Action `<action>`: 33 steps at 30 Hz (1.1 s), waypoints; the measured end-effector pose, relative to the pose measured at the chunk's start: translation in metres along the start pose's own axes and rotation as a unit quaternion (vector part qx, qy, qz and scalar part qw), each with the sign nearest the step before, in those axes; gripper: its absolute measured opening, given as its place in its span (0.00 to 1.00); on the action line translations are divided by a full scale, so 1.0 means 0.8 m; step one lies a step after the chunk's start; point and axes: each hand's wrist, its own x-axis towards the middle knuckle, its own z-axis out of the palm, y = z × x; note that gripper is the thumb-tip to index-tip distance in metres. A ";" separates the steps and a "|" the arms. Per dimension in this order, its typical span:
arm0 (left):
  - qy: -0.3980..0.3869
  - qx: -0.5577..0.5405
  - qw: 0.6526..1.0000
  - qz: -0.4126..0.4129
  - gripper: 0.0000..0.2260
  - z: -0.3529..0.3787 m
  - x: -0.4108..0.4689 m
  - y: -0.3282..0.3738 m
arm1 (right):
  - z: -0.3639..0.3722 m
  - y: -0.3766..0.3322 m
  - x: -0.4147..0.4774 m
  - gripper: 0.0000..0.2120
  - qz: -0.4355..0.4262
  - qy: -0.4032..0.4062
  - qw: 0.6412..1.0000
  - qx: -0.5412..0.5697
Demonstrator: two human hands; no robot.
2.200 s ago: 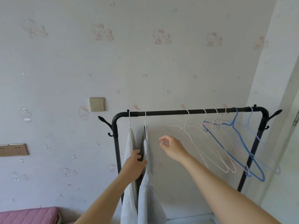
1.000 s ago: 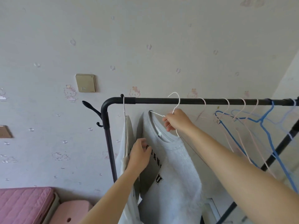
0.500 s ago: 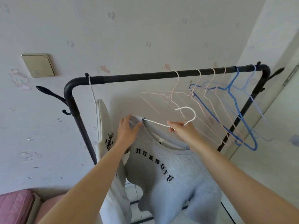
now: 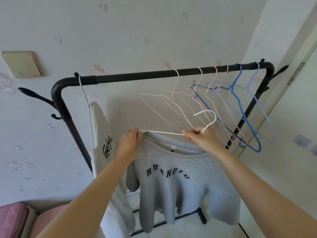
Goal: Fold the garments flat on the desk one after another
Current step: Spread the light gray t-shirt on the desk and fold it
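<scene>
1. A grey sweatshirt printed with dark letters is held in the air in front of the black clothes rack, below its top rail. It is draped on a white wire hanger whose hook is clear of the rail.
2. The sweatshirt's shoulder, at the hanger's left end, is gripped by the left hand, with the fingers curled together over the cloth.
3. The hanger's neck, just under the hook, is pinched by the right hand, whose fingers are clamped on the wire.
4. A white garment marked with black script is hung at the left end of the rail, just beside the sweatshirt.
5. Several pink wire hangers and blue hangers are hung along the right part of the rail.
6. A beige switch plate is fixed to the patterned wall at the upper left, and a pink mattress is seen in the lower left corner.
</scene>
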 end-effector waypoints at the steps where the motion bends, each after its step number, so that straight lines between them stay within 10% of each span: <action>1: 0.002 -0.013 1.000 -0.017 0.12 -0.005 -0.001 -0.002 | -0.003 0.002 -0.001 0.15 0.002 -0.002 1.000 0.000; 14: -0.027 -0.118 0.981 -0.151 0.16 -0.030 -0.022 0.021 | -0.002 -0.034 0.008 0.18 -0.011 0.040 0.974 0.223; 22: -0.052 -0.117 0.981 -0.145 0.15 -0.036 -0.027 0.017 | -0.003 -0.145 0.015 0.16 -0.225 0.058 0.971 0.056; 27: -0.023 -0.146 0.975 -0.165 0.12 -0.053 -0.034 0.011 | 0.028 -0.134 0.042 0.13 -0.142 -0.034 0.982 -0.124; 33: 0.006 -0.170 0.972 -0.162 0.14 -0.073 -0.046 0.002 | 0.076 -0.164 0.065 0.15 -0.092 -0.060 0.993 -0.033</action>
